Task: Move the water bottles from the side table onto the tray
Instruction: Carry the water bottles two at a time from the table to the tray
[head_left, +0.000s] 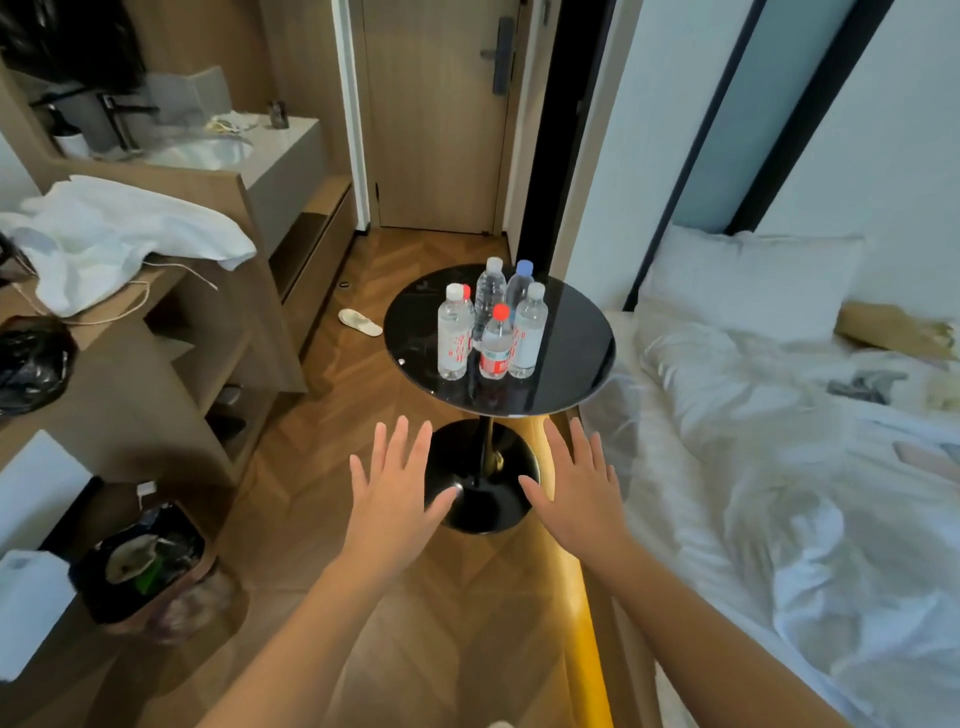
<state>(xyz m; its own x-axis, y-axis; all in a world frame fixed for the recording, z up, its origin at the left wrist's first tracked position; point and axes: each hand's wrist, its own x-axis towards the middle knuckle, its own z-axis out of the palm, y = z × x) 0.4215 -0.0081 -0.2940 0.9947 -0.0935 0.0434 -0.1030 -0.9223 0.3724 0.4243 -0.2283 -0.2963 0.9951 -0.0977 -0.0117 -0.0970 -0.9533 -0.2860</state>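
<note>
We hold the left hand (395, 483) and the right hand (576, 483) forward in the lower centre of the frame, side by side and apart. Their backs are up and the fingers are straight and spread; both hands are empty and touch nothing. Between them in the picture lies the black base (483, 499) of the table (571, 353). Its round, glossy black top sits just above the fingertips, at frame centre. The bottles (488, 312), six in number, stand upright in a tight cluster on the upper-left part of that top, well apart from both hands. In the front row we note a tall left bottle (453, 338) with a white cap, a shorter red-label bottle (496, 351) with a red cap in the middle, and a right bottle (527, 338) with a white cap. Behind them stand a ribbed bottle (491, 283) with a white cap and a blue-cap bottle (522, 288). A second red cap (467, 291) shows just behind the left bottle; the body below it is hidden. The floor (322, 467) under the table is wood laid in herringbone. A white slipper (361, 322) lies on it, left of the table top. A bed (753, 415) with rumpled white sheets and a pillow (753, 280) fills the right of the frame, its edge just beside the table. A closed wooden door (436, 114) stands at upper centre. At upper left we see a sink (202, 150), and below it a crumpled white towel (119, 234) on a wooden shelf unit. A full bin (145, 566) stands at lower left.
</note>
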